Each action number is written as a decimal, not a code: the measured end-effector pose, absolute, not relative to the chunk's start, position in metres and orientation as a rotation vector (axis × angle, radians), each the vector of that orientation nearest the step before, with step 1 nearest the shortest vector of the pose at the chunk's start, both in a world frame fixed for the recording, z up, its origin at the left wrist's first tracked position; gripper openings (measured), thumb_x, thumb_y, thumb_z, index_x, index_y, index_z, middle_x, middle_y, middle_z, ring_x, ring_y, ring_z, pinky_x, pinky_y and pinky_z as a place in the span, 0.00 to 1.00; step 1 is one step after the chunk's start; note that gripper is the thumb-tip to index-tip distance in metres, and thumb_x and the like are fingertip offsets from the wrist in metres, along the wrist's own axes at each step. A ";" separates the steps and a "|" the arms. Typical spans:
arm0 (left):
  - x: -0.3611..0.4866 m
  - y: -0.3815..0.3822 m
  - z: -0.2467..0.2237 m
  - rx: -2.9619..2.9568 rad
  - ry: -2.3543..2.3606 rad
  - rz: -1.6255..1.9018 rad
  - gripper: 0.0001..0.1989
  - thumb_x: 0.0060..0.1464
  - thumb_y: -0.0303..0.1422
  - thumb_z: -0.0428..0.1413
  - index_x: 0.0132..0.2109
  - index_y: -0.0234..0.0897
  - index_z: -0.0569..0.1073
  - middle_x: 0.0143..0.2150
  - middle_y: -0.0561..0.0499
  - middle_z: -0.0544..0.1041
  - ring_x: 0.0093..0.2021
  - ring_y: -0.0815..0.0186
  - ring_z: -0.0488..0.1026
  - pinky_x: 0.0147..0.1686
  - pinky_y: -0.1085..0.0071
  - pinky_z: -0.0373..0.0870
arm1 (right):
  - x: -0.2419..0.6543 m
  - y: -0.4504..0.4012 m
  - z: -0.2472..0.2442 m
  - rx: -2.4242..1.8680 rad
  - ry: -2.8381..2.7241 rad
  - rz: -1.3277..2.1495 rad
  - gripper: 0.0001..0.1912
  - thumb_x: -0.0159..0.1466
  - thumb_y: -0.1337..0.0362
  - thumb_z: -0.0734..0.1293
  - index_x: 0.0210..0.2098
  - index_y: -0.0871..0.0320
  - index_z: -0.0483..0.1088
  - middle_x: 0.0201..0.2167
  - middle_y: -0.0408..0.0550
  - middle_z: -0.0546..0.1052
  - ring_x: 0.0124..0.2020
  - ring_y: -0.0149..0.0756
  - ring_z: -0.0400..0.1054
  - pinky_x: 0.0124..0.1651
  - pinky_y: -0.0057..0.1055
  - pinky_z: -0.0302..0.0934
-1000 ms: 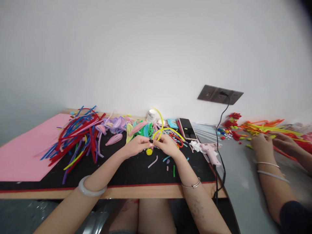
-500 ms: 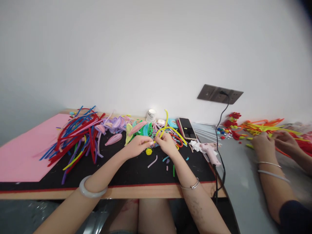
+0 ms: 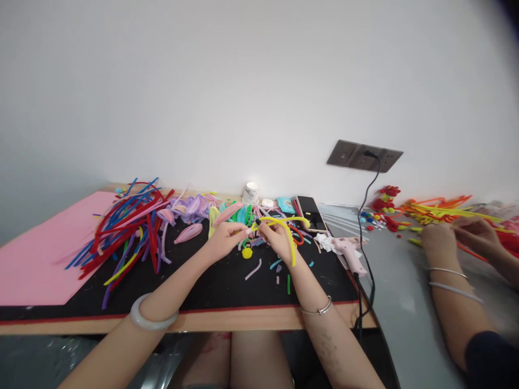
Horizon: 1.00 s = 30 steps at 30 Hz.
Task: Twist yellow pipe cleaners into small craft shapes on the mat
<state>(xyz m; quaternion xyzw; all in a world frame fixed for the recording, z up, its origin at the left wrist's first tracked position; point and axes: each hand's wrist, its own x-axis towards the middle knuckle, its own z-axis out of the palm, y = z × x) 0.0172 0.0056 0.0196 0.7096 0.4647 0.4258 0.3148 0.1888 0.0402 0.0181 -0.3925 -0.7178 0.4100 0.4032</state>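
Observation:
Between my two hands is a yellow pipe cleaner (image 3: 292, 246), its loose ends looping over to the right. My left hand (image 3: 227, 240) pinches one end of it with thumb and forefinger. Close beside it, my right hand (image 3: 277, 237) is closed on the same pipe cleaner, and one end droops across the back of that hand and wrist. Just below the fingertips, a small yellow coiled disc (image 3: 247, 253) rests on the black mat (image 3: 194, 286). Fingers partly hide the spot where the strands meet.
Bundled pipe cleaners (image 3: 121, 232) pile up on the left beside pink card (image 3: 44, 254). A paper cup (image 3: 251, 193), phone (image 3: 310, 212) and pink glue gun (image 3: 351, 256) with a cord (image 3: 367, 210) stand behind and to the right. Another person's hands (image 3: 440, 243) work at far right.
The yellow pipe cleaner's upright end has swung down to the right, and one end now hangs over my right wrist. Both hands stay nearly in place.

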 end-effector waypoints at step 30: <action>0.019 0.005 0.016 2.308 1.258 1.085 0.12 0.58 0.30 0.45 0.29 0.33 0.68 0.26 0.53 0.67 0.28 0.69 0.63 0.31 0.73 0.59 | 0.186 0.043 0.023 -0.990 -1.914 0.987 0.13 0.55 0.65 0.60 0.16 0.59 0.56 0.15 0.37 0.56 0.19 0.25 0.49 0.23 0.24 0.45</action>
